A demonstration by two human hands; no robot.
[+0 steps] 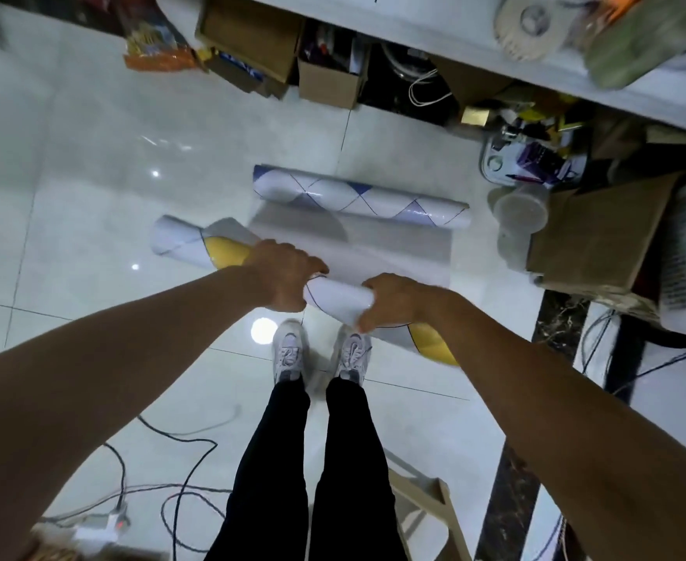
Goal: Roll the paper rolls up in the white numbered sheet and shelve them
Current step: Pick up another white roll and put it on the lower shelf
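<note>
Fingers of the left hand are curled over a long roll. Those of the right hand are wrapped round it just beside them, so the roll is gripped by both hands near its middle.

Open cardboard boxes are ranged on the floor under the counter. Small dark objects are seen in one, too blurred to be named. Further right, a white tray is seen with a purple item in it. Clear plastic tubs are stacked just beside a slanting piece of cardboard; what is in them cannot be told.

Both arms are stretched forward and down, with the backs of the hands turned up. The roll is held above the floor in front of the shoes, slanted from upper left to lower right. It is white with dark lines, and yellow patches show on either side of the hands.

A second roll, white with blue lines and lilac patches, lies on the floor beyond. A pale sheet is spread flat from it toward the hands. Cables are trailed over the floor at lower left.
</note>
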